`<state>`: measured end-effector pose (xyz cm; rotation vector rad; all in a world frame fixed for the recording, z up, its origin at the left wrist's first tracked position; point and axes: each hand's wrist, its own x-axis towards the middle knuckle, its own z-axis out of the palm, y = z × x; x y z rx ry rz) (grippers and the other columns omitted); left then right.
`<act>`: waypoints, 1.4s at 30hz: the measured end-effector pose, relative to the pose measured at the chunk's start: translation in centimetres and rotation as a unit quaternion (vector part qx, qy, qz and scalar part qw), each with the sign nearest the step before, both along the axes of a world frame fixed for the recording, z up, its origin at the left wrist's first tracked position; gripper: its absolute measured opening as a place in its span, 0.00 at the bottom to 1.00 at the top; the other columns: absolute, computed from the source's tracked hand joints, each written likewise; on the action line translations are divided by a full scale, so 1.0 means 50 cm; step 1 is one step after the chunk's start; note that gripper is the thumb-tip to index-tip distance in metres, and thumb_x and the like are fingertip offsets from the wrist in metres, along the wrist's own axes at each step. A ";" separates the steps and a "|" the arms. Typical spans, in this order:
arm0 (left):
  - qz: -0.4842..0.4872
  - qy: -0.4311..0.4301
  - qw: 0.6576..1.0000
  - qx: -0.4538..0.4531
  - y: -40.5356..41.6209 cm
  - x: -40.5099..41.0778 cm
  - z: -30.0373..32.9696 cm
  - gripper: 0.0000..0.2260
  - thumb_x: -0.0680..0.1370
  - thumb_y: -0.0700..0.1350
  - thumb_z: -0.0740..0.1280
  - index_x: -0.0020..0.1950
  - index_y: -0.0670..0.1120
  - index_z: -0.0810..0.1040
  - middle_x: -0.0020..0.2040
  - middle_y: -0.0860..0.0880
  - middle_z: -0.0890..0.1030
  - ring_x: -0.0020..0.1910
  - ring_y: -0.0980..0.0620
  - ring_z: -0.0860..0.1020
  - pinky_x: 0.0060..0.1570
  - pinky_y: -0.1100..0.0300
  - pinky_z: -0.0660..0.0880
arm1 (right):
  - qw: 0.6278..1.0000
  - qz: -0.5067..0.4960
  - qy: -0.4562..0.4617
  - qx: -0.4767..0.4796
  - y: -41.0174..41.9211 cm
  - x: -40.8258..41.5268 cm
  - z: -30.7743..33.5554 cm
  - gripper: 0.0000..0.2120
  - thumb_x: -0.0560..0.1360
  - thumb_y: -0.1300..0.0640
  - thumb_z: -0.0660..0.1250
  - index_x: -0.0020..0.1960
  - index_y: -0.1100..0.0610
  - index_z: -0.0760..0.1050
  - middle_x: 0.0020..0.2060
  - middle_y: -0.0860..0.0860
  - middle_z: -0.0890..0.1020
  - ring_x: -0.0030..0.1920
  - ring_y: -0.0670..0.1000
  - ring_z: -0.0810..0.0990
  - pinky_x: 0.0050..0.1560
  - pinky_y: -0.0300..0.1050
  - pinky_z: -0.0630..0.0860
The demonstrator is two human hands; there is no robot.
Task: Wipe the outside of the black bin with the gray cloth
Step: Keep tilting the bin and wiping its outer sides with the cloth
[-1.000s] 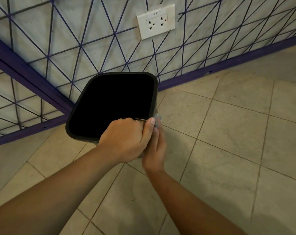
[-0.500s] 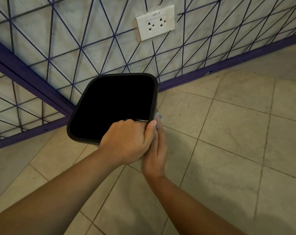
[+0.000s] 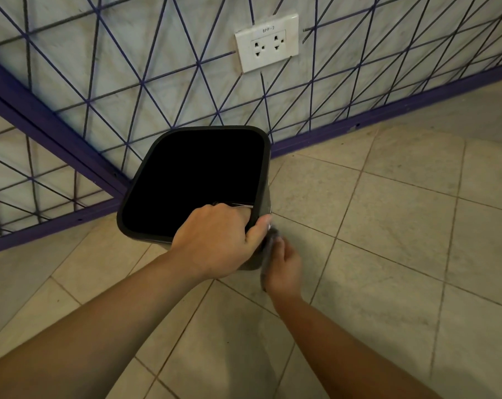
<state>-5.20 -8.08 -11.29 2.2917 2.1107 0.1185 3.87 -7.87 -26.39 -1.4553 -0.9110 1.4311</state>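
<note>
The black bin (image 3: 146, 180) stands on the tiled floor near the wall, its open top tilted toward me. My left hand (image 3: 215, 240) grips the bin's near right rim, fingers inside and thumb over the edge. Lower down, my right hand (image 3: 284, 266) holds the gray cloth (image 3: 268, 254) against the bin's right outer side. Only a strip of cloth shows between the hand and the bin wall. Most of that side is hidden by my hands.
Behind the bin rises a pale wall (image 3: 129, 53) with purple lines, a purple skirting (image 3: 359, 122) and a white double socket (image 3: 267, 43). Beige floor tiles (image 3: 388, 226) spread to the right and toward me.
My right hand with the cloth has slid down the bin's right side, from just under the rim to a lower spot. The left hand keeps its grip on the rim.
</note>
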 end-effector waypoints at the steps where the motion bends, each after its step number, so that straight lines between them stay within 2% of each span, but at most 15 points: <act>1: -0.004 -0.005 1.000 -0.005 -0.005 -0.002 0.002 0.22 0.80 0.62 0.49 0.29 0.52 0.60 0.23 0.54 0.65 0.21 0.57 0.64 0.25 0.62 0.56 | 0.999 -0.039 -0.009 -0.027 -0.004 0.005 -0.001 0.19 0.85 0.53 0.53 0.53 0.60 0.80 0.40 0.52 0.82 0.46 0.56 0.82 0.36 0.29 0.73; 3: -0.013 -0.020 0.999 -0.024 -0.013 -0.002 0.008 0.20 0.81 0.60 0.52 0.32 0.53 0.62 0.25 0.54 0.67 0.23 0.57 0.67 0.25 0.62 0.58 | 0.992 -0.110 -0.008 -0.062 -0.012 0.015 -0.001 0.20 0.86 0.53 0.52 0.63 0.61 0.78 0.49 0.54 0.83 0.56 0.57 0.82 0.50 0.40 0.79; 5: -0.006 -0.046 0.997 -0.068 -0.019 -0.001 0.020 0.16 0.82 0.58 0.54 0.39 0.52 0.67 0.30 0.52 0.73 0.27 0.56 0.72 0.28 0.59 0.68 | 0.987 -0.136 0.011 -0.082 -0.020 0.027 0.006 0.20 0.86 0.52 0.52 0.71 0.60 0.74 0.62 0.57 0.81 0.65 0.56 0.78 0.67 0.54 0.76; 7: 0.029 -0.082 0.989 -0.119 -0.023 -0.001 0.031 0.11 0.83 0.54 0.56 0.45 0.50 0.69 0.35 0.49 0.76 0.31 0.53 0.76 0.33 0.54 0.75 | 0.982 -0.147 0.034 -0.110 -0.022 0.038 0.008 0.20 0.85 0.51 0.53 0.72 0.58 0.73 0.66 0.57 0.79 0.67 0.56 0.77 0.71 0.57 0.72; 10: 0.066 -0.095 0.982 -0.149 -0.029 0.006 0.036 0.07 0.83 0.51 0.57 0.49 0.49 0.66 0.35 0.48 0.76 0.30 0.52 0.75 0.29 0.57 0.72 | 0.972 -0.124 0.088 -0.177 -0.023 0.056 0.009 0.19 0.83 0.46 0.57 0.65 0.56 0.77 0.57 0.55 0.80 0.58 0.55 0.78 0.64 0.53 0.75; 13: 0.063 -0.023 0.991 -0.116 -0.033 0.016 0.033 0.11 0.83 0.55 0.54 0.54 0.49 0.66 0.38 0.48 0.78 0.35 0.51 0.78 0.36 0.54 0.78 | 0.975 -0.071 0.099 -0.187 -0.026 0.056 0.021 0.11 0.80 0.46 0.62 0.57 0.49 0.77 0.50 0.52 0.80 0.52 0.53 0.78 0.52 0.50 0.74; 16: 0.051 -0.001 0.995 -0.089 -0.035 0.014 0.023 0.14 0.84 0.57 0.51 0.54 0.49 0.69 0.37 0.50 0.77 0.34 0.53 0.77 0.35 0.56 0.76 | 0.972 -0.063 0.122 -0.191 -0.015 0.045 0.014 0.23 0.82 0.50 0.61 0.76 0.51 0.66 0.68 0.55 0.75 0.64 0.57 0.75 0.64 0.53 0.71; 18: 0.039 -0.017 0.996 -0.084 -0.041 0.011 0.014 0.14 0.84 0.56 0.51 0.51 0.49 0.70 0.33 0.52 0.74 0.30 0.56 0.75 0.31 0.59 0.72 | 0.968 -0.055 0.149 -0.192 -0.004 0.026 0.011 0.24 0.84 0.51 0.56 0.79 0.47 0.60 0.75 0.55 0.69 0.72 0.58 0.70 0.69 0.54 0.68; 24: 0.016 -0.058 0.995 -0.079 -0.040 0.003 0.003 0.18 0.82 0.58 0.49 0.48 0.48 0.72 0.34 0.50 0.77 0.32 0.50 0.78 0.37 0.48 0.77 | 0.954 -0.053 0.227 -0.190 0.028 -0.059 0.008 0.21 0.86 0.49 0.51 0.77 0.50 0.64 0.73 0.55 0.72 0.72 0.57 0.72 0.73 0.56 0.69; 28: 0.013 -0.074 0.994 -0.073 -0.041 -0.001 0.000 0.19 0.80 0.60 0.47 0.45 0.50 0.71 0.32 0.53 0.76 0.31 0.53 0.77 0.35 0.50 0.76 | 0.963 -0.058 0.235 -0.121 -0.026 -0.064 0.001 0.21 0.86 0.50 0.51 0.78 0.49 0.64 0.75 0.52 0.70 0.74 0.53 0.70 0.75 0.56 0.68; 32: 0.010 -0.088 0.994 -0.059 -0.035 -0.004 -0.004 0.17 0.79 0.61 0.48 0.38 0.53 0.66 0.29 0.53 0.72 0.28 0.55 0.73 0.29 0.57 0.66 | 0.953 -0.091 0.237 -0.166 0.015 -0.060 0.000 0.20 0.86 0.49 0.52 0.73 0.55 0.71 0.66 0.56 0.79 0.66 0.55 0.77 0.62 0.49 0.77; 35: 0.015 -0.092 0.994 -0.052 -0.032 -0.005 -0.006 0.19 0.80 0.61 0.48 0.40 0.52 0.69 0.29 0.53 0.73 0.28 0.55 0.74 0.30 0.56 0.69 | 0.966 -0.062 0.217 -0.125 -0.006 -0.059 0.012 0.20 0.86 0.49 0.53 0.76 0.51 0.68 0.67 0.49 0.77 0.65 0.48 0.77 0.48 0.31 0.79; 37: 0.013 -0.083 0.995 -0.047 -0.033 -0.006 -0.007 0.20 0.80 0.61 0.47 0.43 0.51 0.72 0.30 0.53 0.75 0.30 0.55 0.76 0.31 0.56 0.73 | 0.973 -0.045 0.213 -0.079 -0.026 -0.057 0.014 0.21 0.86 0.51 0.51 0.77 0.51 0.65 0.69 0.49 0.75 0.66 0.46 0.76 0.52 0.31 0.79; 39: 0.014 -0.079 0.996 -0.043 -0.036 -0.005 -0.008 0.20 0.80 0.61 0.47 0.40 0.52 0.70 0.29 0.53 0.73 0.29 0.55 0.75 0.29 0.58 0.70 | 0.974 -0.061 0.192 -0.100 0.004 -0.056 0.006 0.19 0.86 0.53 0.51 0.74 0.54 0.69 0.64 0.52 0.79 0.66 0.52 0.78 0.59 0.41 0.79; 42: 0.019 -0.079 0.996 -0.041 -0.036 -0.003 -0.009 0.19 0.80 0.62 0.47 0.37 0.53 0.66 0.27 0.53 0.71 0.26 0.56 0.72 0.27 0.60 0.62 | 0.977 -0.065 0.179 -0.093 0.005 -0.061 0.017 0.19 0.86 0.53 0.52 0.74 0.52 0.70 0.62 0.48 0.79 0.61 0.45 0.79 0.49 0.32 0.79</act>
